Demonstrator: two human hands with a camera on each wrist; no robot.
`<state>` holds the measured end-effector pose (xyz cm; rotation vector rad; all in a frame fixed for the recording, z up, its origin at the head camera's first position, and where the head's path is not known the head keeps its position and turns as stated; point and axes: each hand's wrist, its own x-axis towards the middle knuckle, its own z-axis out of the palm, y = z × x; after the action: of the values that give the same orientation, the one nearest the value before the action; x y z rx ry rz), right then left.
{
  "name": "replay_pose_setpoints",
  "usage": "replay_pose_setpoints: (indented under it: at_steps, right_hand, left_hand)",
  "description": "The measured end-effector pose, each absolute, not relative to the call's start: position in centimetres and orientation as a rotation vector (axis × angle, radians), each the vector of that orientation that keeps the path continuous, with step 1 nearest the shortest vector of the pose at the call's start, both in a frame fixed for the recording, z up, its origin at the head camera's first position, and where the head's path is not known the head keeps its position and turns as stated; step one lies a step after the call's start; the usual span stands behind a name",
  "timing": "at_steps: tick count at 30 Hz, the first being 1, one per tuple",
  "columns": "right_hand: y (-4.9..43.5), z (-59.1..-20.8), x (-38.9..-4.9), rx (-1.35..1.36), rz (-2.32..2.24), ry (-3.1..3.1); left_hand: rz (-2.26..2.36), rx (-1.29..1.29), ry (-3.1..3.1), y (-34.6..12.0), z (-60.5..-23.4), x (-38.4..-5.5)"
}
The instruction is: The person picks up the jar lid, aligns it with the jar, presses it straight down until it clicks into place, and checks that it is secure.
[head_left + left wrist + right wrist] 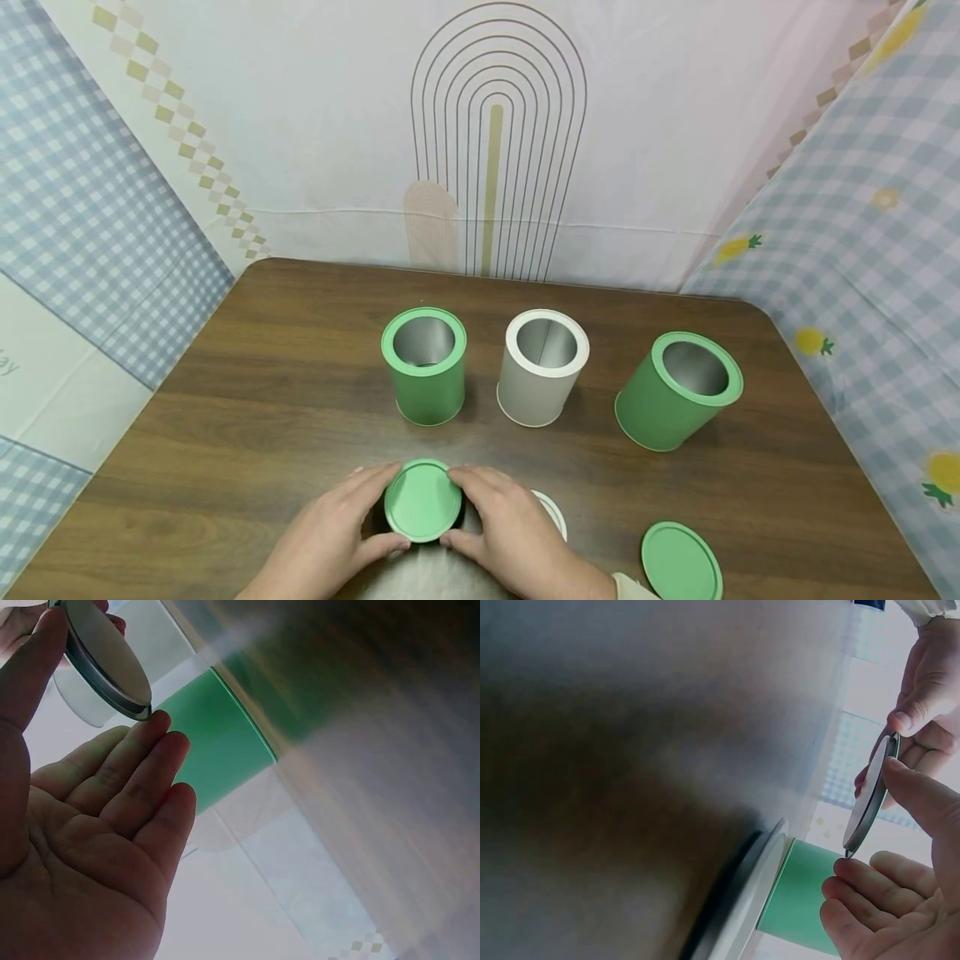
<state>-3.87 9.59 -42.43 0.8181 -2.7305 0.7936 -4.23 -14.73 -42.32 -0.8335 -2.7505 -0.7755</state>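
A round green can lid [423,500] is held level over the near part of the table, its raised rim facing up. My left hand [333,529] pinches its left edge between thumb and fingertips. On the opposite edge, my right hand [513,533] does the same. The right wrist view shows the lid [870,799] edge-on above the tabletop, with a pale underside and a dark metal rim. In the left wrist view the fingertips of my left hand [97,825] meet the lid's rim [112,660].
Behind the hands stand a green can [429,392], a white can [534,387] and another green can [663,408], all without lids. A white lid [553,512] lies partly hidden by the right hand. Farther right lies a second green lid [681,560] on the wooden table [225,433].
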Motion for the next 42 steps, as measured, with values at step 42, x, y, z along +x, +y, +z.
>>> replay_pose_setpoints:
  at_steps: [42]
  right_hand:
    - [9.07,-41.62,-4.26,0.745,0.904,-2.646]
  left_hand:
    - [-0.687,-0.828,-2.602,-14.98,-41.37,-4.36]
